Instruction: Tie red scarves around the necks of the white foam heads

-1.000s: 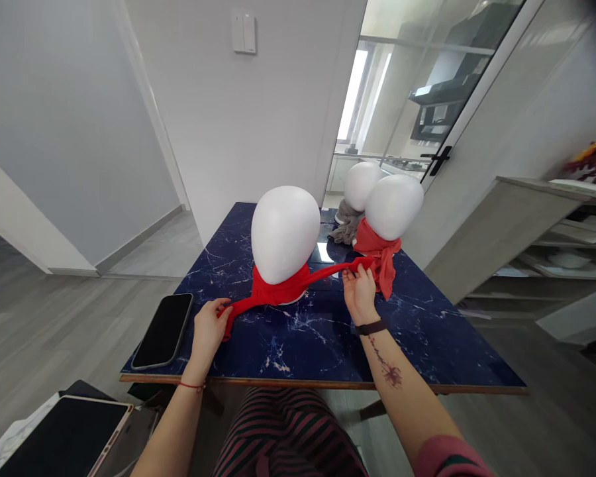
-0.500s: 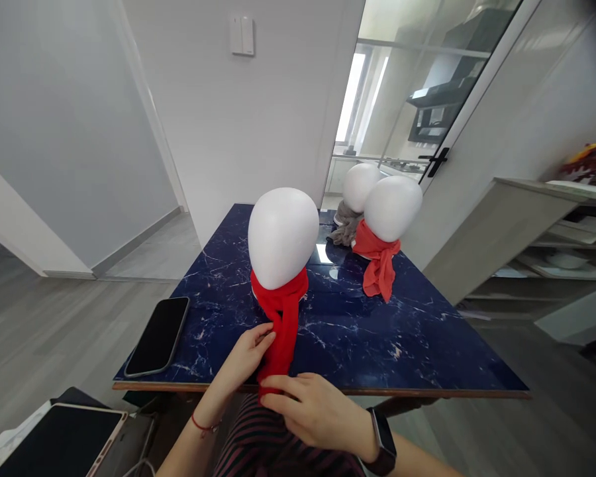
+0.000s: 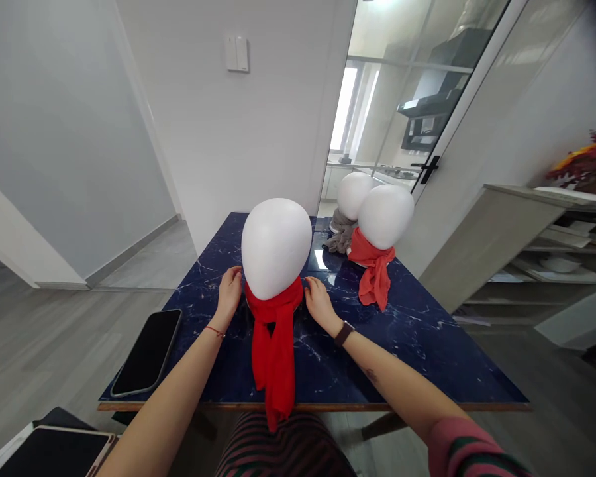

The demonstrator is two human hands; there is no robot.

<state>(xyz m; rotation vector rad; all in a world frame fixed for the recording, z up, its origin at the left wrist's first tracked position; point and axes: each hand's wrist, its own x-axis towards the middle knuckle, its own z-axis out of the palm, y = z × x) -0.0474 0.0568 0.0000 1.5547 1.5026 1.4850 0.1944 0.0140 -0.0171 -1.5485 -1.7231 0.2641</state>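
Note:
A white mannequin head stands at the front middle of the table. Round its neck is a red scarf, tied at the front, its two ends hanging over the table's front edge. My left hand is at the left side of the neck, open, fingers pointing away from me and holding nothing visible. On the other side, my right hand is open beside the scarf's wrap, its fingertips at or very near the cloth; whether they touch it I cannot tell.
A dark blue marbled table bears a phone at its left edge. At the back right stand a white head with a coral scarf and another head with a grey scarf. A tablet lies lower left.
Both hands have let go of the scarf's hanging ends and moved forward to either side of the neck. The ends now hang apart and loose. The view has shifted slightly.

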